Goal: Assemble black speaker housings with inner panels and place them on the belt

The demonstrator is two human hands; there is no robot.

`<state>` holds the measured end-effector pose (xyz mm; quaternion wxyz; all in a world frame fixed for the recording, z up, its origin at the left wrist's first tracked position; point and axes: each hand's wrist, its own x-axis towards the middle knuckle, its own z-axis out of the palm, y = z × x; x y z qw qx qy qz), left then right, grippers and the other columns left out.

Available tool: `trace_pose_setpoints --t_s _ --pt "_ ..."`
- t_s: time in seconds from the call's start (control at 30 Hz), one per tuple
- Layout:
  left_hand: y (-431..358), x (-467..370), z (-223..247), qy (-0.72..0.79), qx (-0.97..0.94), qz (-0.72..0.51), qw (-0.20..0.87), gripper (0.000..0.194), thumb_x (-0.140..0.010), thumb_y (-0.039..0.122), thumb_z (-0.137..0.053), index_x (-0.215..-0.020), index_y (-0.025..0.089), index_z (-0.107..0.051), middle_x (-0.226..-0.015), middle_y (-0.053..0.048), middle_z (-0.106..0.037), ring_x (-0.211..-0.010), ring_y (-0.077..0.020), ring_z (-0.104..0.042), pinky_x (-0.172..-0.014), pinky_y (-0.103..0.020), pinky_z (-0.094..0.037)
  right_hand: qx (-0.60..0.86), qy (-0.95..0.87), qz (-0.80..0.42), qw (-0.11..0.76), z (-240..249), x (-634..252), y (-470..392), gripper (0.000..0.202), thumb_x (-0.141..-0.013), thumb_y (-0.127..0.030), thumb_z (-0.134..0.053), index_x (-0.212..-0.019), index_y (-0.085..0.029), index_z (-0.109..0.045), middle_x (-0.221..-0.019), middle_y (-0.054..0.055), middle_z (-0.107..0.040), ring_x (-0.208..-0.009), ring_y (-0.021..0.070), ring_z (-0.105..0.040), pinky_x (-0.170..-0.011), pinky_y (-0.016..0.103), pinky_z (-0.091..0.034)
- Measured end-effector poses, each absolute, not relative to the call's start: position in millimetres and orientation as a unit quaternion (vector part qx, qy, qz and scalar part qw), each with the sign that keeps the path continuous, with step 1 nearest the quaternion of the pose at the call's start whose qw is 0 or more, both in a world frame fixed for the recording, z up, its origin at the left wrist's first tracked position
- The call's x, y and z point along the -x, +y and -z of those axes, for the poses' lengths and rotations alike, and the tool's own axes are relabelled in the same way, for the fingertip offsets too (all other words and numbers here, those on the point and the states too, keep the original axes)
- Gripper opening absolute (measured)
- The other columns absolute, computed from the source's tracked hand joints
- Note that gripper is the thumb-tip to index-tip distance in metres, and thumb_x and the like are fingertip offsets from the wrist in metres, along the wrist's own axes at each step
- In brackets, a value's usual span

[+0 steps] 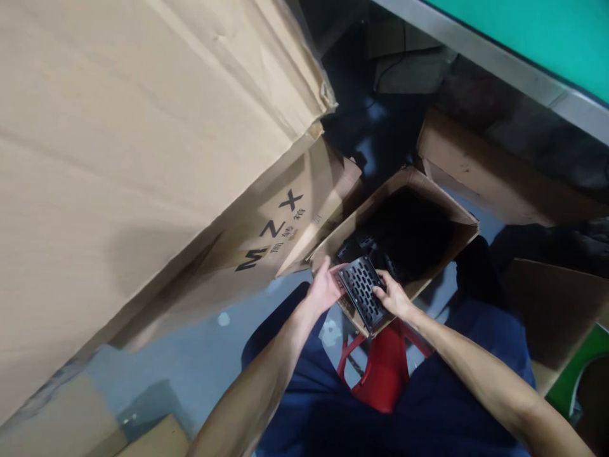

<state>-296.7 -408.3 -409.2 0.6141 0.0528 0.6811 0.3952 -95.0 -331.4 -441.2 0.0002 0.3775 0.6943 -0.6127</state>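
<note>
Nearest the camera, the upper left is taken up by a large cardboard carton [128, 120], plain tan, edge creased and frayed at the corner. Below its edge, a second carton [266, 235] is seen, printed "MZX" in black with smaller characters alongside.

Part in hand: a perforated panel [364, 289]. Black, rectangular, thin. Face covered with rows of short elongated slots with rounded ends, a plain border left around them. Edges picked out by a faint sheen; small bright spots are seen near the border, type not resolved. It is held tilted over the near end of an open carton [457, 212], slotted face turned up to the camera.

The panel is gripped at its right edge by the right hand [394, 297], thumb laid on the face, fingers curled around the side. The left hand [326, 287] is held open, thumb raised clear, fingers at the panel's left edge; whether any load is taken there cannot be told.

More black slotted parts [366, 242] are partly seen inside the open carton; the rest is lost in shadow. A red stool [386, 368] is seen below it, between the trousered legs [328, 400].
</note>
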Motion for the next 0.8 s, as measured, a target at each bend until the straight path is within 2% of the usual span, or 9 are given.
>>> trace_pose_setpoints --t_s 0.07,0.17,0.23,0.27,0.37,0.43,0.53,0.7,0.8 --pt "-419 276 410 0.642 0.035 -0.462 0.611 0.06 -0.088 0.074 -0.055 -0.104 0.017 -0.068 -0.089 -0.01 -0.076 -0.082 -0.0233 -0.074 -0.076 -0.037 -0.06 -0.405 0.686 0.604 -0.005 441 97 -343 0.038 -0.097 -0.026 -0.047 -0.134 -0.021 -0.05 -0.094 0.003 -0.071 -0.083 0.0189 -0.068 -0.076 0.03 -0.054" --pt "-427 256 422 0.617 0.168 -0.533 0.555 0.036 -0.079 0.042 -0.083 -0.101 0.016 -0.07 -0.086 -0.008 -0.078 -0.083 -0.024 -0.076 -0.081 -0.036 -0.061 -0.443 0.685 0.579 0.006 446 103 -349 0.032 -0.097 -0.03 -0.054 -0.128 -0.023 -0.058 -0.097 0.001 -0.072 -0.084 0.0172 -0.069 -0.078 0.029 -0.055" --pt "-424 256 433 0.634 0.199 -0.543 0.513 0.026 -0.075 0.022 -0.086 -0.095 0.016 -0.07 -0.081 -0.005 -0.077 -0.081 -0.0218 -0.076 -0.084 -0.034 -0.06 -0.492 0.686 0.536 0.016 456 105 -339 0.028 -0.098 -0.034 -0.055 -0.123 -0.023 -0.061 -0.106 0.004 -0.071 -0.093 0.0182 -0.069 -0.085 0.03 -0.055" --pt "-420 259 438 0.638 0.206 -0.545 0.504 0.024 -0.076 0.018 -0.085 -0.094 0.016 -0.07 -0.079 -0.003 -0.077 -0.08 -0.021 -0.076 -0.085 -0.034 -0.061 -0.527 0.684 0.505 0.023 462 105 -330 0.029 -0.099 -0.036 -0.054 -0.123 -0.021 -0.061 -0.114 0.007 -0.069 -0.101 0.0205 -0.068 -0.09 0.033 -0.054" --pt "-408 277 444 0.626 0.212 -0.553 0.508 0.019 -0.082 0.021 -0.081 -0.098 0.017 -0.071 -0.081 -0.003 -0.078 -0.083 -0.021 -0.077 -0.086 -0.035 -0.062 -0.628 0.662 0.405 0.057 483 100 -297 0.036 -0.099 -0.032 -0.054 -0.13 -0.013 -0.057 -0.133 0.021 -0.059 -0.123 0.0318 -0.06 -0.099 0.044 -0.05" --pt "-401 286 444 0.61 0.214 -0.555 0.523 0.021 -0.085 0.027 -0.079 -0.101 0.016 -0.072 -0.086 -0.006 -0.08 -0.086 -0.0233 -0.078 -0.086 -0.038 -0.063 -0.656 0.649 0.374 0.087 495 97 -280 0.035 -0.095 -0.022 -0.056 -0.128 -0.012 -0.058 -0.13 0.024 -0.06 -0.122 0.0354 -0.06 -0.097 0.045 -0.05" --pt "-396 292 443 0.588 0.228 -0.55 0.548 0.026 -0.09 0.036 -0.073 -0.103 0.013 -0.073 -0.088 -0.01 -0.08 -0.089 -0.0271 -0.079 -0.085 -0.041 -0.064 -0.645 0.658 0.375 0.102 499 95 -275 0.031 -0.092 -0.015 -0.055 -0.122 -0.015 -0.063 -0.119 0.018 -0.066 -0.111 0.0313 -0.066 -0.091 0.039 -0.051" --pt "-393 289 445 0.557 0.246 -0.553 0.569 0.025 -0.092 0.035 -0.07 -0.099 0.011 -0.073 -0.092 -0.013 -0.081 -0.094 -0.0291 -0.078 -0.089 -0.042 -0.063 -0.55 0.709 0.44 0.044 468 106 -308 0.028 -0.092 -0.022 -0.058 -0.119 -0.019 -0.064 -0.107 0.008 -0.069 -0.095 0.0227 -0.067 -0.084 0.03 -0.05" --pt "-394 289 445 0.545 0.238 -0.568 0.568 0.028 -0.088 0.036 -0.075 -0.105 0.014 -0.072 -0.096 -0.011 -0.081 -0.094 -0.0283 -0.079 -0.09 -0.042 -0.063 -0.492 0.717 0.494 0.005 448 113 -332 0.025 -0.091 -0.025 -0.059 -0.114 -0.018 -0.065 -0.094 0.004 -0.069 -0.083 0.0179 -0.066 -0.078 0.027 -0.051"
